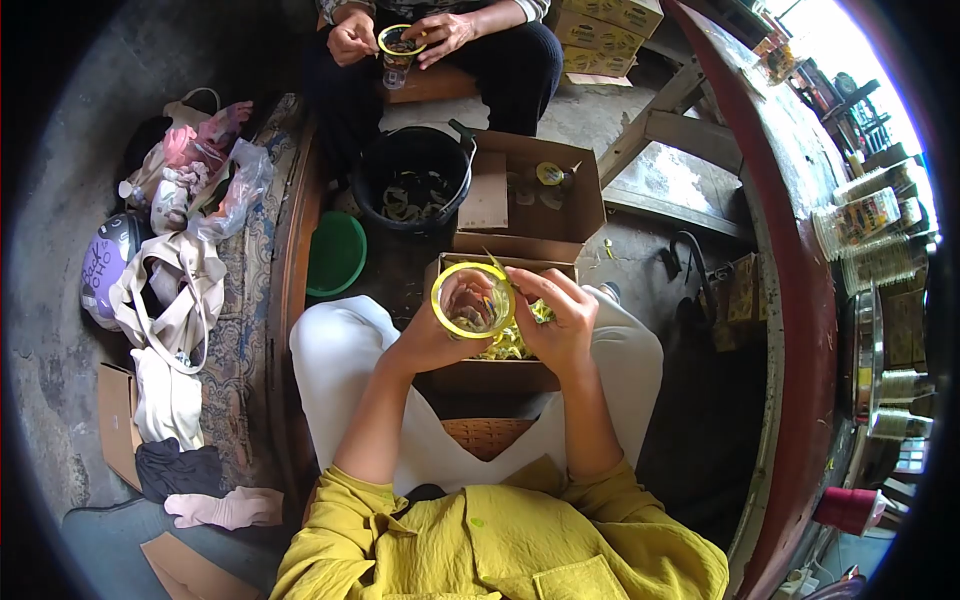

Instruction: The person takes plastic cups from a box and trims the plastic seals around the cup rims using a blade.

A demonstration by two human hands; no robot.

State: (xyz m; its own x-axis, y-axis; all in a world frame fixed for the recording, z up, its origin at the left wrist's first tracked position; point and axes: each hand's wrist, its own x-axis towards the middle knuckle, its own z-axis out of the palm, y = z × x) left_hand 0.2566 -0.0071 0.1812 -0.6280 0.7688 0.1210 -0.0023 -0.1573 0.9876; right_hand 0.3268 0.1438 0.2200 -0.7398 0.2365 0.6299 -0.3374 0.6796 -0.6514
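My left hand [428, 338] is wrapped round a clear plastic cup [474, 302] with a yellow rim, its round mouth tilted up toward me. At the right side of the rim, my right hand [558, 318] has thumb and fingers pinched together. A thin yellowish strip [494, 261] sticks up by those fingertips; whether it is attached to the rim I cannot tell. Yellow scraps [510, 347] lie below in a cardboard box [480, 376] between my knees, partly hidden by the cup and hands.
Beyond stand a black bucket [366, 205] and an open cardboard box [545, 232], both with items inside. A green lid [337, 254] leans left. Across from me a person's hands [450, 32] hold a similar cup [397, 62]. Bags [165, 290] lie left; a red-edged table [800, 330] stands right.
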